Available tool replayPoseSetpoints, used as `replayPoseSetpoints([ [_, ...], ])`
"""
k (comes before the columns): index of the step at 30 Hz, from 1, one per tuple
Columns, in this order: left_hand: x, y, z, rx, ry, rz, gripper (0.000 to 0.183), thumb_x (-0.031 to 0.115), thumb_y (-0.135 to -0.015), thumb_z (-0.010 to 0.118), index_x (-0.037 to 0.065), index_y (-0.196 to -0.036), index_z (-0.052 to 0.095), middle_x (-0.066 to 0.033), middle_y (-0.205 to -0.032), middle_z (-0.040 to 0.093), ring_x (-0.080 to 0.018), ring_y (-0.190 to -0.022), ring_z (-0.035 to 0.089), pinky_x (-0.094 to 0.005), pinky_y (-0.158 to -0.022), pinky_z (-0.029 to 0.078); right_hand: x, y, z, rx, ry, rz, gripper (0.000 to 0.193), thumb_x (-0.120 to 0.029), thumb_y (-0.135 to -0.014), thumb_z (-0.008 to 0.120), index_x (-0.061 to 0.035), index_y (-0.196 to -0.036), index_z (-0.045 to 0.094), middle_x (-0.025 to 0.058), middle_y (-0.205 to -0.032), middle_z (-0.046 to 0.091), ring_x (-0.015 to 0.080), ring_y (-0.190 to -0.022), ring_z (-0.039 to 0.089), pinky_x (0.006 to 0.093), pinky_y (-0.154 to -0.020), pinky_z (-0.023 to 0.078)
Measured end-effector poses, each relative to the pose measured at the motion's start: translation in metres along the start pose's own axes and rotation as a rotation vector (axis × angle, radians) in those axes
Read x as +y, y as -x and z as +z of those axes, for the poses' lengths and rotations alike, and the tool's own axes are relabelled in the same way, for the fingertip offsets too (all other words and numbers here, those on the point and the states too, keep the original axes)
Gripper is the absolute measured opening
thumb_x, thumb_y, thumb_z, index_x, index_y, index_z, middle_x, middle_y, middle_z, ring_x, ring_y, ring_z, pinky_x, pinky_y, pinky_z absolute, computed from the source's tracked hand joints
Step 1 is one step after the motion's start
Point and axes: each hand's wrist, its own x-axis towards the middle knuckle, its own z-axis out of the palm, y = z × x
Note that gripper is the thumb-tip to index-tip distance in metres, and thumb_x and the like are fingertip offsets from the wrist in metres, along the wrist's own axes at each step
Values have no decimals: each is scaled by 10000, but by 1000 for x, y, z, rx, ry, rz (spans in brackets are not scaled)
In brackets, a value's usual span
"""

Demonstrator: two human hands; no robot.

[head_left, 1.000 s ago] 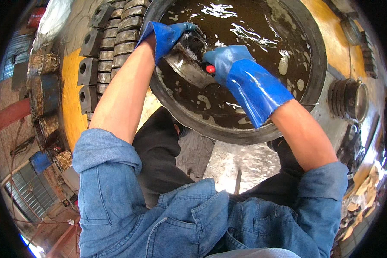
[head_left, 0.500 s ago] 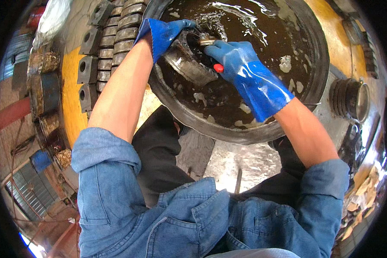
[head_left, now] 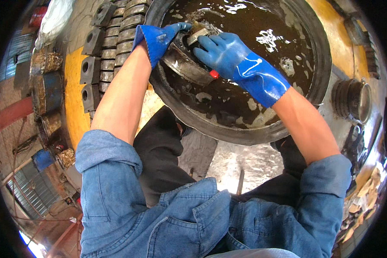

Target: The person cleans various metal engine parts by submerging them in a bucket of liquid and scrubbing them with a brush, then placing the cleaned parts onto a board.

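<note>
Both my hands wear blue rubber gloves over a round black basin (head_left: 232, 136) of dark, foam-flecked liquid. A thick metal ring (head_left: 187, 69), wet and grimy, is tilted at the basin's left side. My left hand (head_left: 161, 41) grips its upper left edge, the fingers partly out of sight behind the rim. With closed fingers, my right hand (head_left: 225, 53) holds a brush (head_left: 198, 36) against the ring's inner side. The pale brush head shows past the fingertips, and a red handle end sticks out below the palm. Most of the handle is hidden by the glove.
Stacked metal rings (head_left: 124, 36) and dark blocks with round holes (head_left: 88, 71) line the basin's left side. On the right stands a stack of dark rings (head_left: 352, 101). Cardboard scraps (head_left: 365, 193) lie at the lower right, and a whitish plastic bag (head_left: 56, 21) is at the far left.
My right hand has shifted left and slightly up with the brush, farther over the ring's opening. My left hand keeps its grip on the ring, which has barely moved.
</note>
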Motion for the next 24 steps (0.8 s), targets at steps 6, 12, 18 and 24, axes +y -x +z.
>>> replayPoseSetpoints([
  [6,-1,-2,-1,-1,-11,5,345,321,-951,768,71,-1186,804,-115,-1125,791,-185,-935,746,-341,-866,617,-9,3,1,-222,-24,223,389,-135,-820,744,-121,-1201,667,87,-1153,697,254,-958,755,396,-763,616],
  [12,0,-2,1,9,-12,25,354,325,-941,780,65,-1180,803,-116,-1112,792,-185,-921,745,-339,-857,617,-9,-2,-5,-113,-86,171,420,-148,-838,769,-131,-1245,671,118,-1184,707,311,-976,755,421,-811,634],
  [18,0,-4,3,23,-28,67,364,328,-931,792,59,-1175,802,-118,-1098,793,-186,-908,743,-338,-848,617,-22,-15,-20,-435,-97,374,480,-148,-878,767,-164,-1345,662,126,-1269,702,318,-1068,751,442,-905,621],
  [24,-4,-7,4,62,-80,193,374,332,-920,804,53,-1170,801,-119,-1085,794,-186,-894,742,-337,-840,617,-11,-15,-35,-678,-243,631,413,-140,-887,751,-216,-1291,707,109,-1262,738,338,-1092,743,462,-914,605],
])
